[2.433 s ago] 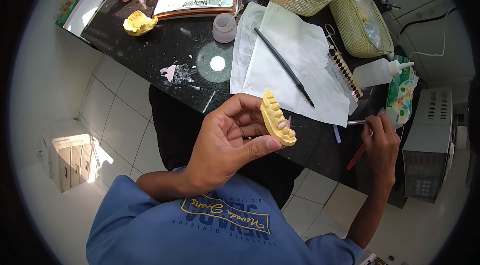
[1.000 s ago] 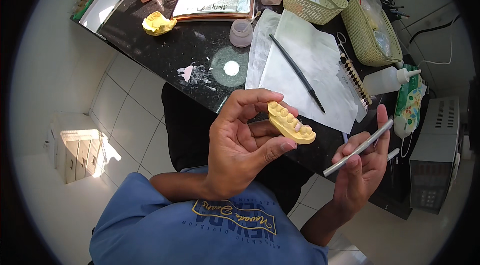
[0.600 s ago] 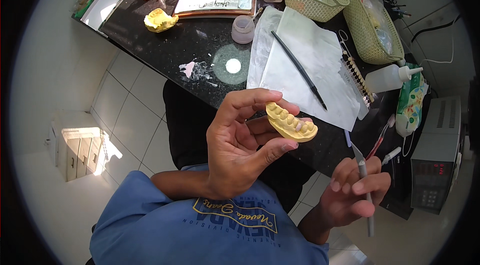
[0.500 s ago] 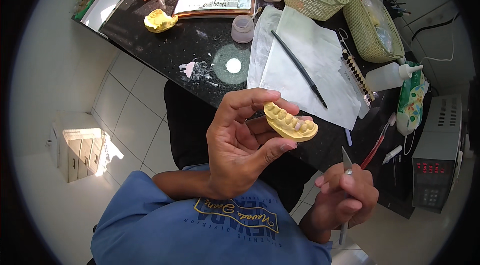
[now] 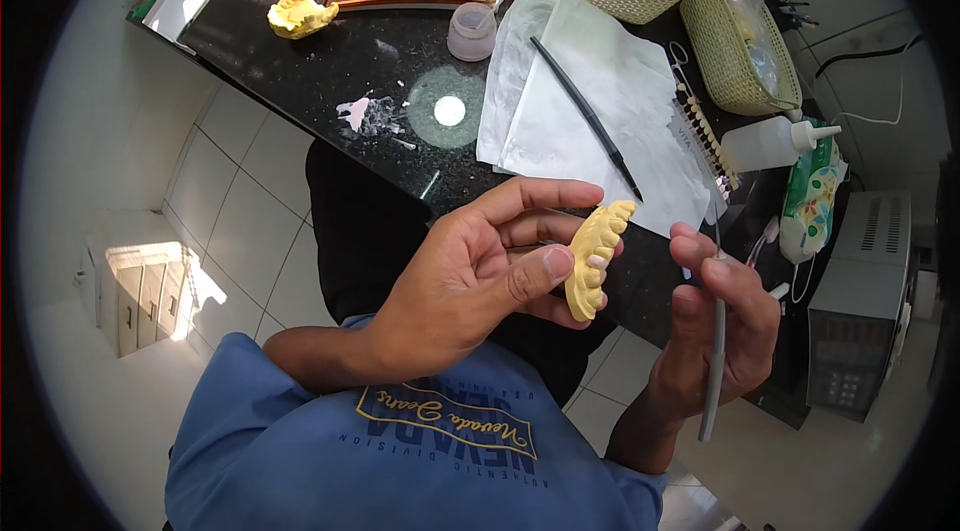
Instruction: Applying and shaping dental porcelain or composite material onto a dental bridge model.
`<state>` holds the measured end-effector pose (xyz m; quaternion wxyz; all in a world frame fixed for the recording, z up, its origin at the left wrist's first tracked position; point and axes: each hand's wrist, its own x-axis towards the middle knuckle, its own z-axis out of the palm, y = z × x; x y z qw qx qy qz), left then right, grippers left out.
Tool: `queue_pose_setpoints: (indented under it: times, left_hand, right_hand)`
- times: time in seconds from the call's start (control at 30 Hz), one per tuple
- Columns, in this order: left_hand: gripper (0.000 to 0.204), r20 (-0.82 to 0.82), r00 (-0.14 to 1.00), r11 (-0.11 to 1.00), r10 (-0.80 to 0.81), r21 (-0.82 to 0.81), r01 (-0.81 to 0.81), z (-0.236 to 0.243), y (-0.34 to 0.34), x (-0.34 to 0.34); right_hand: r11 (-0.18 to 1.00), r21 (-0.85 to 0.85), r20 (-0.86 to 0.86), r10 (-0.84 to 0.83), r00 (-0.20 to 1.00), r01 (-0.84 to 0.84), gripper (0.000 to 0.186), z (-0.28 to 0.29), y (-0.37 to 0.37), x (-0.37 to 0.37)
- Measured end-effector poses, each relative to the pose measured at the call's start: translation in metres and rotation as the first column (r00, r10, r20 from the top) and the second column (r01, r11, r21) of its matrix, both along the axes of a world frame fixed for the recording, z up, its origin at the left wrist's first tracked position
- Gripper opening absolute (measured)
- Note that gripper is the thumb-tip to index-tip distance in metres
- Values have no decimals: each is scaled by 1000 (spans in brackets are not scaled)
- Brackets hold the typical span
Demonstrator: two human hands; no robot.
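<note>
My left hand (image 5: 500, 256) is closed on a yellow dental cast (image 5: 592, 266), thumb on the near side and fingers behind. The cast is a row of teeth on a curved base, tilted almost upright, and one tooth along it is pale pinkish white. To the right, apart from the cast, my right hand (image 5: 730, 316) grips a slim knife (image 5: 714, 371) with a grey handle. Its handle points down past the palm, and its thin blade rises above the fingertips.
On the black table lie white paper sheets (image 5: 600, 146) with a black brush-like pen (image 5: 585, 111). Around them are a small jar (image 5: 472, 33), a second yellow cast (image 5: 300, 15), a tooth shade guide (image 5: 705, 131), a squeeze bottle (image 5: 770, 143), woven baskets (image 5: 640, 1) and a grey device (image 5: 862, 301).
My left hand has turned the cast from lying nearly level to almost upright. My right hand has risen with the knife and come up beside it.
</note>
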<state>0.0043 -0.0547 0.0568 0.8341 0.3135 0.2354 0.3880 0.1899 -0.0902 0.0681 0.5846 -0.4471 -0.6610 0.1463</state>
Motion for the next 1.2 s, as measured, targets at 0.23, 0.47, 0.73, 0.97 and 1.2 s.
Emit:
queue_pose_setpoints:
  times: [0.23,0.47,0.73,0.97,1.2]
  left_hand:
    - [34,34,999,998,-34,-51,35,-5,0,-7]
    - [39,-56,997,997,49,69,-45,0,-6,-2]
    - [40,-91,917,784,388,555,-276,-19,-8,5]
    - [44,-8,837,462,547,837,-293,-25,-1,2]
    - [49,24,795,307,607,915,-262,-21,-1,0]
  right_hand:
    - [979,-174,-132,84,988,-107,34,-6,10,-6]
    - [999,24,83,-28,996,26,33,-12,8,-8]
    - [995,90,82,37,996,-44,29,-4,-9,-1]
    - [969,-104,163,240,957,-225,38,24,-17,11]
    - [964,-111,85,251,964,-241,33,17,-14,1]
